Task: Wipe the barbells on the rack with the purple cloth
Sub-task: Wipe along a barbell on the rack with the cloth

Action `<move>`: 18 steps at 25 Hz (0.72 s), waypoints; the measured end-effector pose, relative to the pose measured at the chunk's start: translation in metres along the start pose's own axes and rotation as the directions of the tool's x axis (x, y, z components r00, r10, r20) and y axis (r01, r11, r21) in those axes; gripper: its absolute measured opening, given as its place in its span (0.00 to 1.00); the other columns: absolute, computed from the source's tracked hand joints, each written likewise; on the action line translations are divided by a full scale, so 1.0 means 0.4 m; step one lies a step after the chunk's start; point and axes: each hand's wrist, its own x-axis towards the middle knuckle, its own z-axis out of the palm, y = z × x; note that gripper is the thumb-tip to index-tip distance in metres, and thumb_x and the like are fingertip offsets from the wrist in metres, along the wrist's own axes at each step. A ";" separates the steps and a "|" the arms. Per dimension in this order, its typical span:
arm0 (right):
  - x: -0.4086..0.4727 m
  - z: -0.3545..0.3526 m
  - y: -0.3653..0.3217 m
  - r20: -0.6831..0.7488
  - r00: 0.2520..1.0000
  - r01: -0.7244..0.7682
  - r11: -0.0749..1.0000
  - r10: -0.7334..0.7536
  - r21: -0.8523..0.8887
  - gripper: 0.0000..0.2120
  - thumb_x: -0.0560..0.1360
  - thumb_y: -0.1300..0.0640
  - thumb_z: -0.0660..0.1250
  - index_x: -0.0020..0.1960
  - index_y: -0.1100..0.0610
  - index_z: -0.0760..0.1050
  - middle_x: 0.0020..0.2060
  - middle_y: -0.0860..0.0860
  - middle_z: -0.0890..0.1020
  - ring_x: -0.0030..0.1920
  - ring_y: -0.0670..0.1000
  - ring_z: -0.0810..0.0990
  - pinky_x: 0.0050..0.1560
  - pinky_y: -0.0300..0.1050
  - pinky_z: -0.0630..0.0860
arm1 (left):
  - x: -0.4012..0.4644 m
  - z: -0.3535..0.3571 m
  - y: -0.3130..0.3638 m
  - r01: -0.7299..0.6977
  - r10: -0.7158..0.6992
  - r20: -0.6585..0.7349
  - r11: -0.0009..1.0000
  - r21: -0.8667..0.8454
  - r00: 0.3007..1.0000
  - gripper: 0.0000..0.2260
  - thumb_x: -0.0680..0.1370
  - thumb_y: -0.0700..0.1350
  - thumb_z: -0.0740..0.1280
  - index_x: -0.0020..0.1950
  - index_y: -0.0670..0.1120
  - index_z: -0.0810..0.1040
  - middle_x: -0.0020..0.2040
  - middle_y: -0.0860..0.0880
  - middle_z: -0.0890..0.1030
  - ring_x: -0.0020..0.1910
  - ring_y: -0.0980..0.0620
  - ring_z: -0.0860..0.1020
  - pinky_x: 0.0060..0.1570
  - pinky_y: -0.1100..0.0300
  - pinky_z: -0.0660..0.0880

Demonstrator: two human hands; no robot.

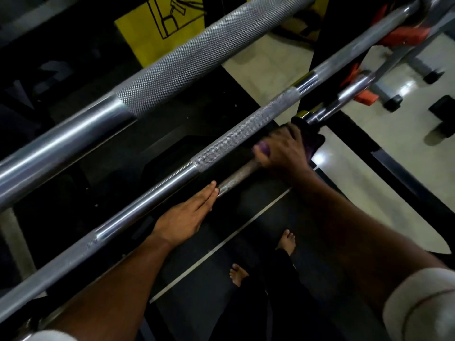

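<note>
Three steel barbells run diagonally from lower left to upper right. The top barbell (172,67) is nearest the camera, and the middle barbell (241,129) lies below it. My right hand (283,151) grips the purple cloth (310,146) wrapped round the lowest barbell (236,177), whose knurled shaft shows between my hands. My left hand (187,215) rests flat with straight fingers on that lowest bar, to the left of the right hand. Most of the cloth is hidden under my right hand.
Red collars (403,38) and rack parts sit at the upper right. A yellow sign (157,28) shows behind the top bar. Below are black floor mats (216,254), pale tile (369,168) to the right, and my bare feet (286,242).
</note>
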 end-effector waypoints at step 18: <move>-0.005 0.014 0.035 -0.021 0.981 -0.191 0.974 0.195 0.122 0.17 0.80 0.43 0.59 0.54 0.54 0.79 0.54 0.53 0.81 0.65 0.54 0.73 0.78 0.56 0.52 | 0.005 -0.018 0.007 0.058 -0.058 0.066 0.998 0.016 0.996 0.29 0.83 0.42 0.63 0.81 0.44 0.55 0.82 0.48 0.54 0.78 0.57 0.56 0.71 0.65 0.59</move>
